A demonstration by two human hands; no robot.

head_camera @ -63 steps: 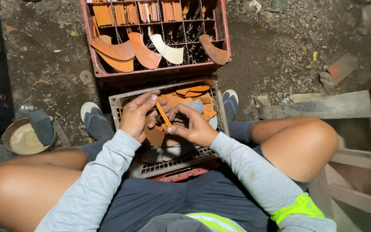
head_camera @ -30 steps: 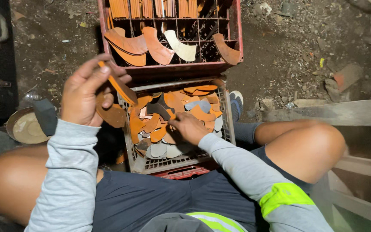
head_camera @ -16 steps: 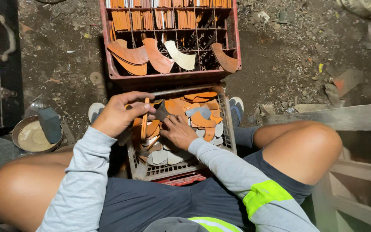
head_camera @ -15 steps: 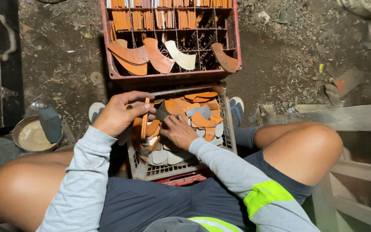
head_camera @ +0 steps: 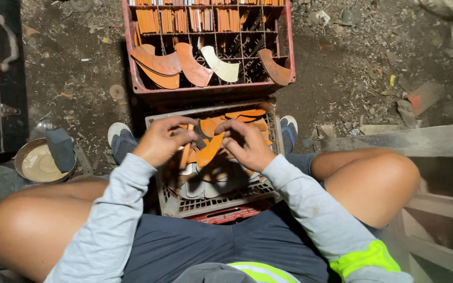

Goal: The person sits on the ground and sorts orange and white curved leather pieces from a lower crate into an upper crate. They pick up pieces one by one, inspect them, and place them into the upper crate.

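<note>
My left hand point(head_camera: 161, 141) and my right hand point(head_camera: 247, 145) meet above a grey plastic crate point(head_camera: 170, 202) between my knees. Together they hold a curved orange piece point(head_camera: 209, 150), with a thin orange piece point(head_camera: 184, 155) hanging from my left fingers. The crate holds several more curved pieces point(head_camera: 239, 116), orange and pale. Beyond it stands a red divided crate point(head_camera: 205, 93) with flat orange pieces point(head_camera: 158, 63) and a cream one point(head_camera: 221, 64) leaning in its near cells.
A round metal tin point(head_camera: 38, 163) with pale paste and a dark pad sits at the left by my knee. Wooden planks point(head_camera: 394, 140) lie at the right. My shoes point(head_camera: 119, 137) rest on dirt littered with scraps. A dark metal bar point(head_camera: 7, 78) stands at the far left.
My left hand, raised at the left a second ago, has come down over the grey crate. Both hands now meet on one curved orange piece lifted above the pile.
</note>
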